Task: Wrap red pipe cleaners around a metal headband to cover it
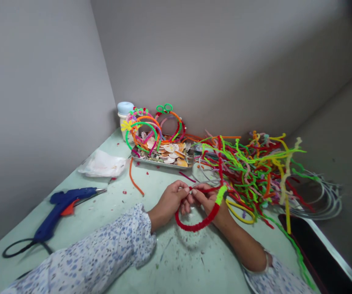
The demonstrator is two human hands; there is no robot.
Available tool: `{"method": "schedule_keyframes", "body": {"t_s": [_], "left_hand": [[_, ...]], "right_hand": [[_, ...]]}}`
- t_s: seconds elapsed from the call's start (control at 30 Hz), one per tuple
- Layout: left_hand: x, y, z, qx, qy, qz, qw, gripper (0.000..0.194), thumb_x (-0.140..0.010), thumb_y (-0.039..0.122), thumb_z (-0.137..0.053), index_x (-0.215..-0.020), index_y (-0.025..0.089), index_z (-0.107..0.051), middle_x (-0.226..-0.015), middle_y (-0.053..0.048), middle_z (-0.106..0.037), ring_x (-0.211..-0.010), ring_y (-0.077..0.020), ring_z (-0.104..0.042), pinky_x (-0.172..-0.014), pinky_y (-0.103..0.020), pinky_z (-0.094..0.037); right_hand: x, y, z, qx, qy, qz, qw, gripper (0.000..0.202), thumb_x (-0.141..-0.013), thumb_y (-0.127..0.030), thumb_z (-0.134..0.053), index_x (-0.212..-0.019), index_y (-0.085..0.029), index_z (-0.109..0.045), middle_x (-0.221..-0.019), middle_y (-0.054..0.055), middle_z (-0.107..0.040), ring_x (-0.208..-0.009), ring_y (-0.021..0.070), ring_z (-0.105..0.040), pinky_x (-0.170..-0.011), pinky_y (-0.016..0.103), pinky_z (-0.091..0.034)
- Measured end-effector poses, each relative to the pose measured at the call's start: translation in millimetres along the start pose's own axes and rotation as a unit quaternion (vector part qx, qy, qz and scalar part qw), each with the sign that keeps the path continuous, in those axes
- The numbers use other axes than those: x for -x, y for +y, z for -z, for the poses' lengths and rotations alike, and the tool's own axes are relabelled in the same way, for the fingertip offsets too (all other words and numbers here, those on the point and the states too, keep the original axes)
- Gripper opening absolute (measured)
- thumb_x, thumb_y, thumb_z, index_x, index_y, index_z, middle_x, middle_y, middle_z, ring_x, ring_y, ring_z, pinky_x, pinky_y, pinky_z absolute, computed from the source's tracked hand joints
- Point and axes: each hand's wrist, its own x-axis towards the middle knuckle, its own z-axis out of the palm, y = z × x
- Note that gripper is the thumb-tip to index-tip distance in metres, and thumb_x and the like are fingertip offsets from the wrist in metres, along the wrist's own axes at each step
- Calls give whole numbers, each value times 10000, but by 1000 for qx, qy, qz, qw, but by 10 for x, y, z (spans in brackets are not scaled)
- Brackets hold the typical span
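A curved band wrapped in red pipe cleaner (198,226), with a lime green stretch (221,194) near one end, hangs in a loop below my fingers. My left hand (172,201) pinches the red pipe cleaner at the upper left of the loop. Close beside it, my right hand (210,203) also pinches the red strand, thumb and finger together. The band passes in front of my right hand and hides part of it. From the green end a loose red length (220,161) sticks up toward the pile behind.
Finished pipe-cleaner hoops (145,124) rest on a metal tray of shells (172,153). A tangled pipe-cleaner pile (249,167) and wire coil (322,200) lie right, near a dark phone-like slab (313,249). Left are a blue glue gun (62,208), plastic bag (102,164) and lidded jar (125,116).
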Motion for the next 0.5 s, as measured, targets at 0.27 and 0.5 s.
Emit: {"method": "schedule_keyframes", "body": {"t_s": [0.27,0.5], "left_hand": [[24,42,-16,-10,0,17,1000,199,-807,344,-564,-814,179,-453,-589,26,-592,-381,-72,-514,-355,-165,-348],[32,97,-16,-2,-4,44,999,204,-781,324,-591,-803,171,-457,-574,24,-588,-370,-74,-512,-342,-162,-339]], "right_hand": [[-2,68,7,-16,-2,4,1000,219,-793,-396,-599,-832,-184,-638,-612,5,-641,-574,164,-598,-570,275,-470],[8,9,28,-55,-30,-22,998,238,-777,-398,-625,-834,-168,-611,-617,16,-648,-558,160,-585,-552,277,-464]]}}
